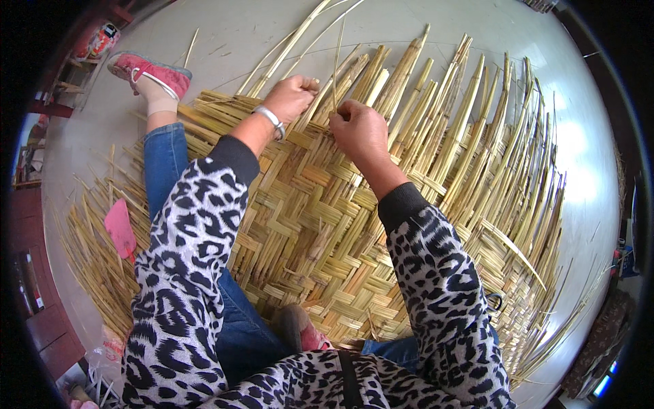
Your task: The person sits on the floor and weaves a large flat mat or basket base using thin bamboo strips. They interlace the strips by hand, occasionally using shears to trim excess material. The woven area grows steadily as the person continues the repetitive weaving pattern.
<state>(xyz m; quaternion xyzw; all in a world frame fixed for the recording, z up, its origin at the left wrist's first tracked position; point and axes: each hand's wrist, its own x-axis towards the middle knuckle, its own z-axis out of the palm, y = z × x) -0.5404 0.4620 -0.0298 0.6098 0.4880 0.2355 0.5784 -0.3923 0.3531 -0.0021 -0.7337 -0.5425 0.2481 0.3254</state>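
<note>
A large mat (320, 218) of flat yellow-green reed strips, woven in a zigzag pattern, lies on the floor under my arms. At its far edge my right hand (361, 133) is closed in a pinch on a thin reed strip (337, 65) that stands up from the weave. My left hand (291, 97), with a silver bracelet (271, 121) on its wrist, is a little further left at the same edge. Its fingers are curled; what lies between them is hidden. Long unwoven reed ends (456, 102) fan out beyond the weave to the far side and right.
My leg in jeans (165, 167) stretches across the mat's left side, ending in a pink shoe (153, 73). A pink fly swatter (120, 228) lies on loose reeds (88, 252). A black looped handle (494, 300) shows by my right sleeve. Shelves (78, 82) stand at far left.
</note>
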